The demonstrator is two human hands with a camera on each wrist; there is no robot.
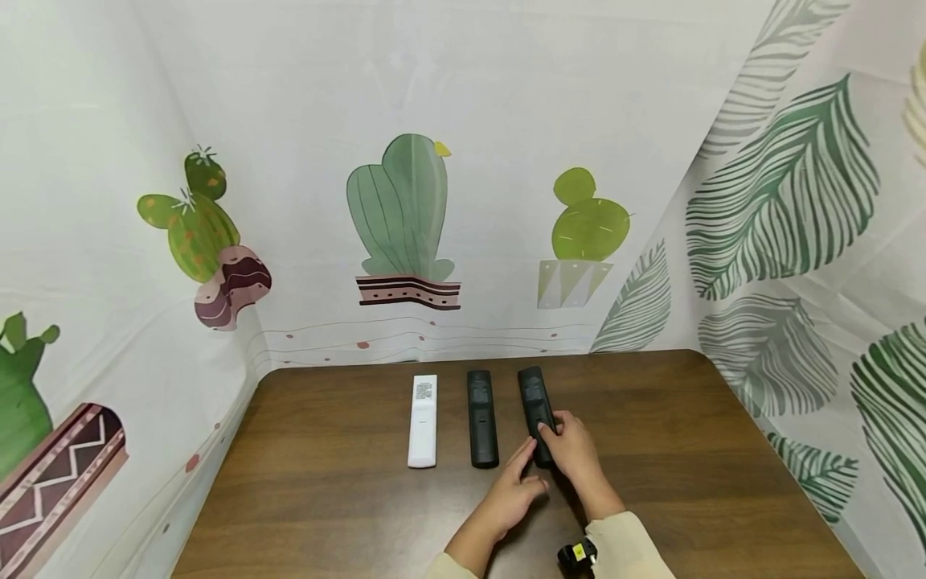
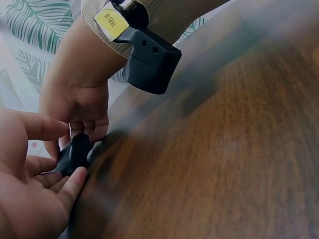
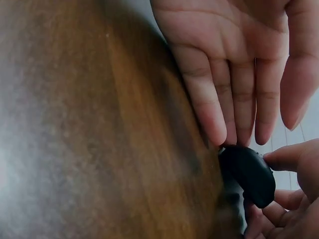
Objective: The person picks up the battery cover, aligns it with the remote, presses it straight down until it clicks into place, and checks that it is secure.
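Observation:
A black remote control lies back up on the table, slanting slightly, at the right of a row of three remotes. My right hand grips its near half, thumb across its back and fingers along its right edge. Beside its near end is my left hand, with its fingertips right at the remote's left edge. The right wrist view shows the left hand's fingers straight and the remote's rounded end at the right hand's thumb. In the left wrist view, both hands surround that dark end.
Left of the held remote, another black remote and a white remote lie back up on the brown wooden table. A printed cloth with cacti and leaves hangs behind it. My right wrist carries a black camera.

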